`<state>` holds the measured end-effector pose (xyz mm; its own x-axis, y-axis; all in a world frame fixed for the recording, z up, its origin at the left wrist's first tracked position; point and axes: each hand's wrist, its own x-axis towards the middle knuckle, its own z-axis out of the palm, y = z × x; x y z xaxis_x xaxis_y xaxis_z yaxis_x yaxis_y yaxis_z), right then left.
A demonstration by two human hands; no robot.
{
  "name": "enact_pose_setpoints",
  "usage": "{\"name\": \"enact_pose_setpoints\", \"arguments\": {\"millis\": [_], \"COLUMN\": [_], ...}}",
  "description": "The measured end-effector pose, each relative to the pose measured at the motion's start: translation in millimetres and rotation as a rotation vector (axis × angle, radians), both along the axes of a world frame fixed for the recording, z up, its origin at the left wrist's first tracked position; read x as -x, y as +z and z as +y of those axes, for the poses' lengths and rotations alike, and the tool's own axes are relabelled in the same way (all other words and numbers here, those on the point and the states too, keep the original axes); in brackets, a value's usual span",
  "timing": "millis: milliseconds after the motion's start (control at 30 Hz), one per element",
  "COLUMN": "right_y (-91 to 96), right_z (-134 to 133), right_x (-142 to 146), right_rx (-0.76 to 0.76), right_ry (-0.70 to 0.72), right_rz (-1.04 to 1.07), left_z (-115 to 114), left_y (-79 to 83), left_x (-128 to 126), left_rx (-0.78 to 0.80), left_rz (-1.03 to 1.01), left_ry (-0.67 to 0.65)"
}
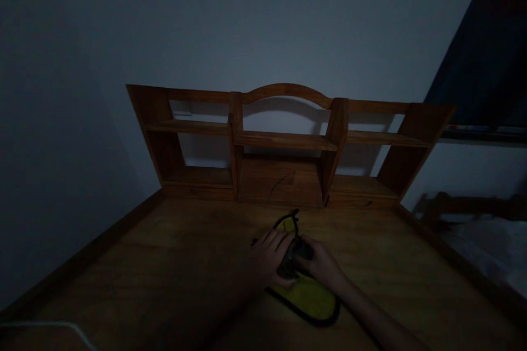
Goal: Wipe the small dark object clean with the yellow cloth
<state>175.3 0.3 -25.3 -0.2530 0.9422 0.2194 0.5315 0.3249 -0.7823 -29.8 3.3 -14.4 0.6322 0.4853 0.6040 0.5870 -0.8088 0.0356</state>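
Note:
A yellow, flat pouch-like piece with black edging (309, 300) lies on the wooden desk, running from under my hands toward the front. Over its middle, both hands meet around a small dark object (291, 259) with a slight sheen; its kind is too dim to make out. My left hand (268, 255) curls round its left side, fingers bent over the top. From the right, my right hand (319, 259) grips it with thumb and fingers. Fingers hide much of the object and the yellow piece's middle.
A wooden shelf unit (284, 141) stands along the back of the desk (193, 252) against the wall. Raised wooden edges (448, 255) run along the desk's sides. A pale cable (53, 323) lies at the front left. Pale bedding (489, 247) is off to the right.

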Motion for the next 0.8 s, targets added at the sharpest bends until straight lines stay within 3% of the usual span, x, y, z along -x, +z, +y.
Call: {"name": "enact_pose_setpoints", "arguments": {"millis": [233,567,800], "right_y": [16.9,14.8,15.2], "right_z": [-11,-7,-6], "right_x": [1,-14,-10], "right_rx": [-0.100,-0.169,0.028], "right_ry": [0.065,0.161,0.145], "right_rz": [-0.065,-0.050,0.164], "left_z": [1,-1,3], "left_y": [1.5,-2.5,-4.8], "left_x": [-1,2,3], "left_rx": [0.029,0.118,0.142], "left_rz": [-0.006,-0.052,-0.083], "left_ry": [-0.030,-0.005,0.037]}}
